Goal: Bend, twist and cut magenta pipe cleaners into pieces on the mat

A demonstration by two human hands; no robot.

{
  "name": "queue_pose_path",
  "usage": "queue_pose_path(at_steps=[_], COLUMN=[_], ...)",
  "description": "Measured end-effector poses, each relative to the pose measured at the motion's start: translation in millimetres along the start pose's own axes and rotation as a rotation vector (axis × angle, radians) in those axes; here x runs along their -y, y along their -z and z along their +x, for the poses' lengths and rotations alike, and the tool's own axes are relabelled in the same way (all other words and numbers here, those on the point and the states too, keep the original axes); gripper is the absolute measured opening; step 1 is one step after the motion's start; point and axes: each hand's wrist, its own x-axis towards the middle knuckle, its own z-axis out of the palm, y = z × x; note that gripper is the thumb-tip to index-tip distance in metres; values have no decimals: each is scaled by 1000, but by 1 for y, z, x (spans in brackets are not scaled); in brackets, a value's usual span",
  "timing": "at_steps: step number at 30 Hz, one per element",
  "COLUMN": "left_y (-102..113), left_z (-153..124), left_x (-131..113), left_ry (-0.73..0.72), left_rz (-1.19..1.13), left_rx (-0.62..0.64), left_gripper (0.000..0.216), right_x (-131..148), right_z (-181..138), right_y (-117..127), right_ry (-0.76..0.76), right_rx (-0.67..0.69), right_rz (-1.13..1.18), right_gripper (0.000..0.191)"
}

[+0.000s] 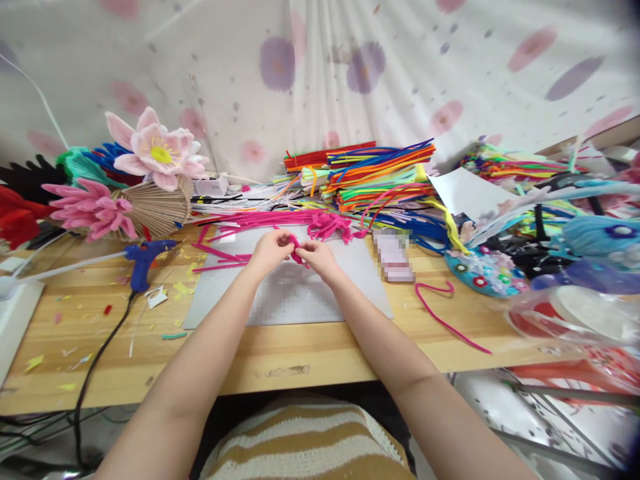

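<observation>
Pink pipe cleaner (298, 252) is pinched between left hand (270, 252) and right hand (318, 257), both pressed close over the grey mat (295, 297), its length run across between them, equally near each.

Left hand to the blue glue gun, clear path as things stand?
Probably yes. The glue gun lies in the open on the table, left of the left hand, nothing between. But both hands are pinching a pink pipe cleaner.

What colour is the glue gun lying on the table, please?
The glue gun is blue, seen in the head view.
</observation>
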Motion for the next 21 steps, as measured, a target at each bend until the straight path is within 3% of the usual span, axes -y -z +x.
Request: queue_pose_path(at_steps=[4,12,19,21], left_y=[-1,-5,0,1], left_z=[0,-4,-3,-2], left_x=[-3,-15,-18,-18], left_ry=[-4,83,162,161], left_rz=[89,92,-93,-69], left_rx=[-56,-185,-139,-139], left_gripper=[17,20,19,21], right_x=[-1,4,15,15], right_z=[3,4,1,3], right_y=[-1,0,3,3], right_ry=[12,78,-10,-13], right_rx=[-81,-112,74,42], right_rz=[-87,-170,1,-16], right_gripper=[18,17,12,10])
